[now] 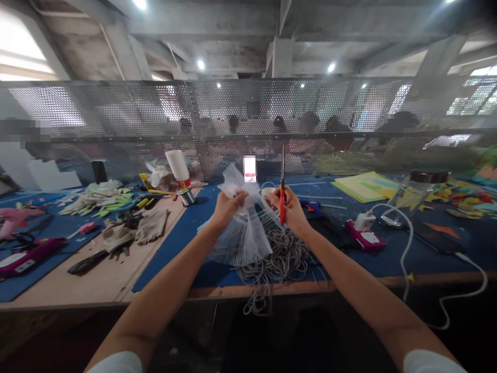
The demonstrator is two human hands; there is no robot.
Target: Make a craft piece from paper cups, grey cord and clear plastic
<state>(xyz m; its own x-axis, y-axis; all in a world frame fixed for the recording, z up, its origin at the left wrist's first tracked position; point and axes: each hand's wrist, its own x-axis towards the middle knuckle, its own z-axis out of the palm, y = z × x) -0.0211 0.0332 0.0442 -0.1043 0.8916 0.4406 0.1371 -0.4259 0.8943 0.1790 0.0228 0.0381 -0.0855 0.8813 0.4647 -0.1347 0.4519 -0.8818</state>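
My left hand (230, 208) pinches a piece of sheer, pleated white mesh (243, 241) at its gathered middle, and the folds fan out above and below the fingers. In my right hand (292, 211) is a pair of scissors (282, 199) with red-orange handles, blades pointing up. The scissors are to the right of the mesh, and a thin strip of mesh stretches toward the right hand. Beneath both hands lies a tangled heap of grey cord (281, 254), some of it hanging over the table's front edge. A small white cup (267, 191) stands just behind the right hand.
Stacked paper cups (178, 165) lean on a tin (187, 197) at left. Work gloves (153, 226) and a pink glue gun (19, 220) lie further left. On the right are a purple power strip (365, 237), yellow paper (361, 186) and a lidded jar (411, 194). A perforated screen (233, 103) stands behind.
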